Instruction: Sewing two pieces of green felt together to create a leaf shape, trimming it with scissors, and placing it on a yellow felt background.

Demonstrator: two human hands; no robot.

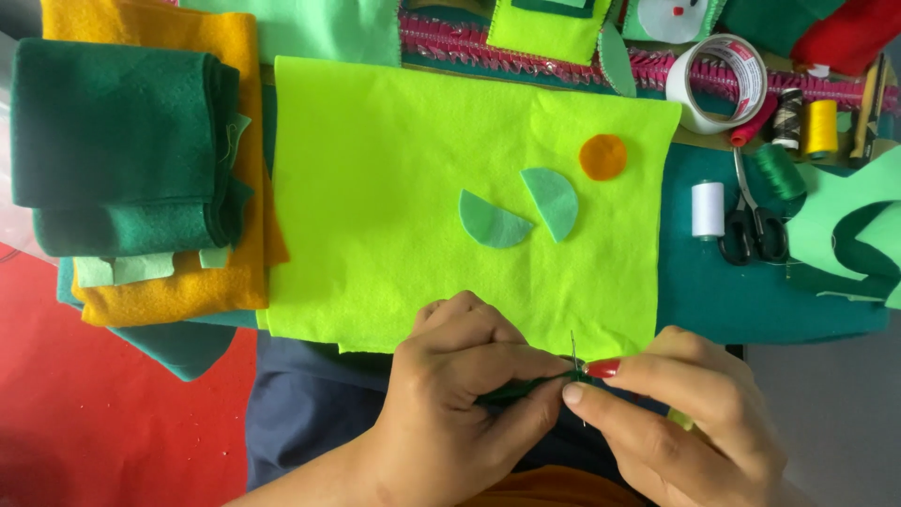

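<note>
the person's left hand (460,385) is curled nearly shut, thumb and fingers pinching a small dark green piece of felt (526,387) just below the near edge of the big lime green felt sheet (375,207). the right hand (685,413) meets it from the other side, its thumb and forefinger closed on a thin needle (573,349) that stands almost upright where the two hands touch. the dark green piece is mostly hidden between the fingers, so i can't tell its shape.

on the lime sheet lie two light green half circles (526,211) side by side, and an orange felt circle (603,157) just beyond them. to the left sits a stack of folded felt (131,150), dark green on top of yellow-orange. to the right, on teal felt, are a white spool of thread (708,208), black-handled scissors (751,225), a green spool (780,171), a yellow spool (821,128) and a roll of tape (718,80). a red surface (94,413) shows at the lower left.
</note>
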